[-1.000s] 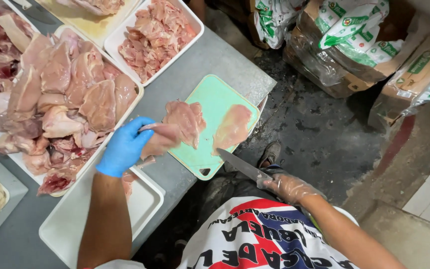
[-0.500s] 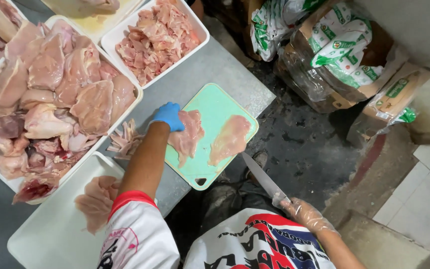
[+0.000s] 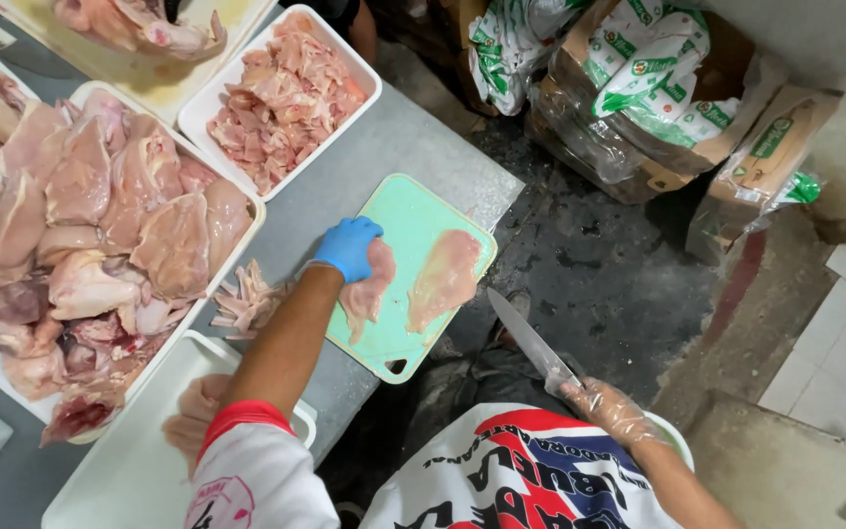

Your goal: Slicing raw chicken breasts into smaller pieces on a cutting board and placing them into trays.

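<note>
My left hand [image 3: 348, 246], in a blue glove, presses on a raw chicken piece [image 3: 368, 291] lying on the left half of a light green cutting board [image 3: 416, 209]. A second flat chicken fillet [image 3: 446, 278] lies on the board's right half, untouched. My right hand [image 3: 611, 408], in a clear plastic glove, holds a long knife [image 3: 531, 342] off the table's edge, to the right of the board, its blade pointing up and left toward the fillet without touching it.
A big white tray of whole chicken breasts [image 3: 100, 245] fills the left. A tray of cut pieces [image 3: 281, 98] stands behind the board. Trimmings [image 3: 247, 302] lie on the grey table. A white tray [image 3: 129, 470] sits near me. Boxes with bags [image 3: 638, 98] stand on the floor.
My left hand has reached forward onto the board's left chicken piece. The knife hand has drawn back off the board to the right and stays low.
</note>
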